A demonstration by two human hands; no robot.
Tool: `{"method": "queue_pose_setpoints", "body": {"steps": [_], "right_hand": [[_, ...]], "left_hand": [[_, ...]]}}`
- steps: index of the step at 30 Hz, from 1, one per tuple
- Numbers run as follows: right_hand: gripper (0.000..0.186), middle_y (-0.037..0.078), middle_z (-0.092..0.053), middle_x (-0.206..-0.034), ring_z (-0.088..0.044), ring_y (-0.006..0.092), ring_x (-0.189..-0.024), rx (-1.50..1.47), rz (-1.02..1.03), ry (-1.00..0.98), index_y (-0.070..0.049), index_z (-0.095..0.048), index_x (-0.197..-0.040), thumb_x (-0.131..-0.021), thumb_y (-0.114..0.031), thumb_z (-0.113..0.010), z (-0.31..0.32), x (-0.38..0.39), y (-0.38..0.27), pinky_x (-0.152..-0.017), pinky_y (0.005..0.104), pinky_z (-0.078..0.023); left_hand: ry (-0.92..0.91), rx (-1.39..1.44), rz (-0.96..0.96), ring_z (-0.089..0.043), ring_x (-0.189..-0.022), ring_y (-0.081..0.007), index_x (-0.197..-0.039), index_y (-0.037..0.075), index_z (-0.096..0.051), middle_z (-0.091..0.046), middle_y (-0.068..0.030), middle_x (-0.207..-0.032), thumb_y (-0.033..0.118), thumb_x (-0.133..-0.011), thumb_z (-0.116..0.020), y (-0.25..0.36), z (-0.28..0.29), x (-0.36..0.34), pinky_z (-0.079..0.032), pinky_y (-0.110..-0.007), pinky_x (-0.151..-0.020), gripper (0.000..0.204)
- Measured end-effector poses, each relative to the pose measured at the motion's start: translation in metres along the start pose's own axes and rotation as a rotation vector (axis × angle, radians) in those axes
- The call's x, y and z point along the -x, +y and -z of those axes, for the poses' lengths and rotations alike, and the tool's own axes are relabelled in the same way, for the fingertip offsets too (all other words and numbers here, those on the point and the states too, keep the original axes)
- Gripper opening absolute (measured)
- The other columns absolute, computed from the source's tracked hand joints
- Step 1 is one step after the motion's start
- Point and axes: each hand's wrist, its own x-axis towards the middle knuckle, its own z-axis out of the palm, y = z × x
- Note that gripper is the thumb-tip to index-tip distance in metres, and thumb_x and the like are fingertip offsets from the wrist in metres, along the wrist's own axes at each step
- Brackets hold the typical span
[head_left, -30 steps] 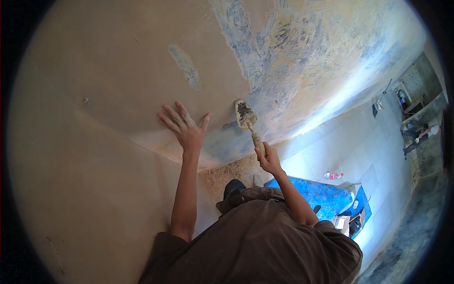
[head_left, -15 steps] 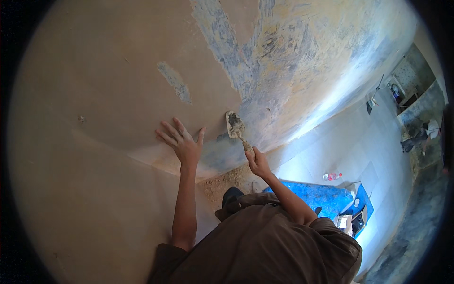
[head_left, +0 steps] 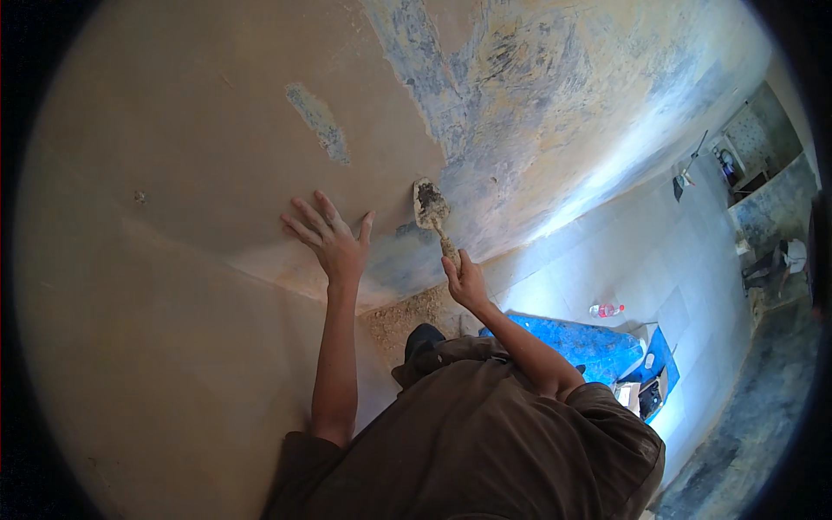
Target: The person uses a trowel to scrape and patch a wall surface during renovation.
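My left hand (head_left: 342, 247) is spread with fingers apart against the beige wall (head_left: 199, 130), left of the trowel. My right hand (head_left: 464, 282) grips the handle of a trowel (head_left: 431, 205) caked with dark and pale material. The blade lies at the wall, near the edge between smooth coating and a mottled blue-grey stripped area (head_left: 537, 78). A small narrow bare patch (head_left: 316, 121) shows in the coating above my left hand.
Rubble (head_left: 399, 316) lies at the wall's foot by my shoe (head_left: 420, 342). A blue sheet (head_left: 572, 342) holds boxes (head_left: 650, 394); a plastic bottle (head_left: 607, 309) lies on the pale tiled floor (head_left: 676, 286). A long-handled tool (head_left: 683, 182) and another person (head_left: 776, 264) are at far right.
The view has shifted slightly, carrying wall and hands with it. The trowel stays at nearly the same spot on the wall. The other person's pose has changed a little.
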Motion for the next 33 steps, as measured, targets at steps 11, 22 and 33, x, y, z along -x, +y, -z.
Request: {"method": "queue_pose_setpoints", "body": {"steps": [11, 22, 33], "right_hand": [[0.03, 0.02, -0.057, -0.059, -0.057, 0.0391, -0.052, 0.071, 0.071, -0.044, 0.002, -0.048, -0.094, -0.092, -0.025, -0.059, 0.019, -0.016, 0.013, -0.047, 0.0439, -0.039], [0.029, 0.025, -0.056, -0.062, -0.057, 0.0464, -0.061, -0.036, 0.136, -0.024, -0.001, -0.049, -0.094, -0.091, -0.028, -0.059, 0.022, -0.049, -0.041, -0.05, 0.0511, -0.039], [0.028, 0.022, -0.052, -0.057, -0.054, 0.0431, -0.054, 0.073, 0.009, -0.05, 0.001, -0.049, -0.091, -0.092, -0.025, -0.059, 0.03, 0.005, 0.021, -0.046, 0.0458, -0.035]], "left_hand": [[0.005, 0.029, 0.001, 0.005, -0.132, -0.062, -0.148, 0.001, -0.012, 0.0, -0.0343, -0.15, 0.059, -0.082, -0.06, -0.001, 0.0, 0.0, -0.01, -0.072, -0.103, 0.101], [-0.003, -0.031, -0.005, 0.002, -0.132, -0.0622, -0.146, -0.002, -0.02, -0.003, -0.0357, -0.149, 0.062, -0.081, -0.059, -0.001, -0.002, -0.001, -0.012, -0.073, -0.102, 0.099], [-0.009, -0.012, 0.01, 0.003, -0.133, -0.0619, -0.146, -0.001, -0.018, -0.001, -0.0342, -0.15, 0.063, -0.081, -0.059, -0.005, -0.007, 0.001, -0.012, -0.073, -0.102, 0.1]]}}
